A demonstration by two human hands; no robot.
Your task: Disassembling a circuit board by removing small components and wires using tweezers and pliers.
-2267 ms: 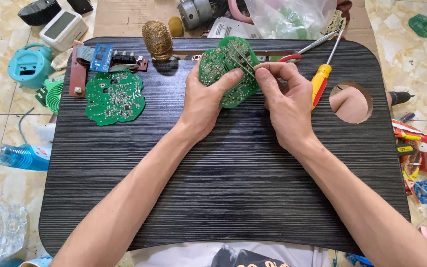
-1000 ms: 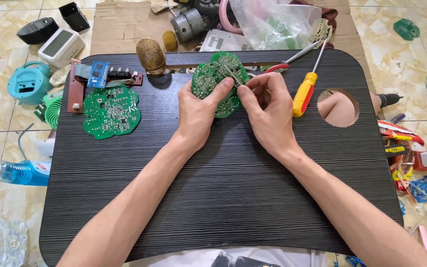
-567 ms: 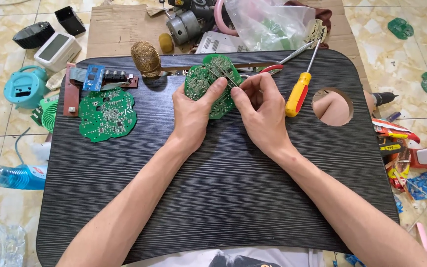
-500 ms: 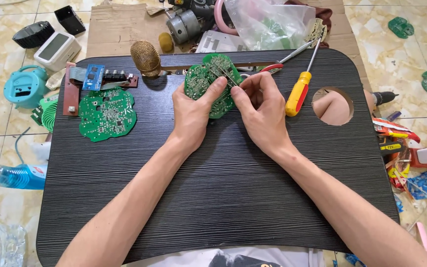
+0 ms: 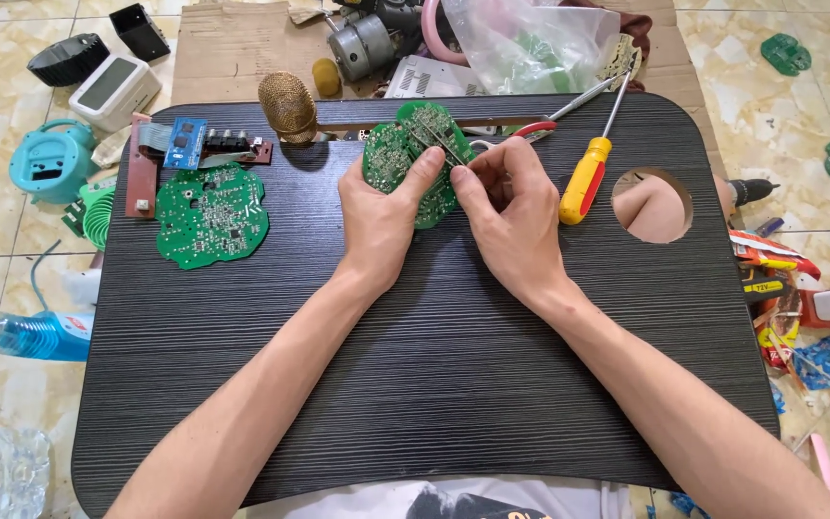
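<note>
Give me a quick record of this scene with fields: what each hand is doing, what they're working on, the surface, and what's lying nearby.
left hand: left hand grips the green circuit board by its lower edge, thumb on its face
right hand: right hand pinches a thin metal tool, likely tweezers, against the board
surface: black lap table with a round hole at its right
on the table, left: second green circuit board, small blue board
on the table, right: yellow-handled screwdriver, red-handled pliers
beyond the far edge: gold mesh microphone head, clear plastic bag
</note>
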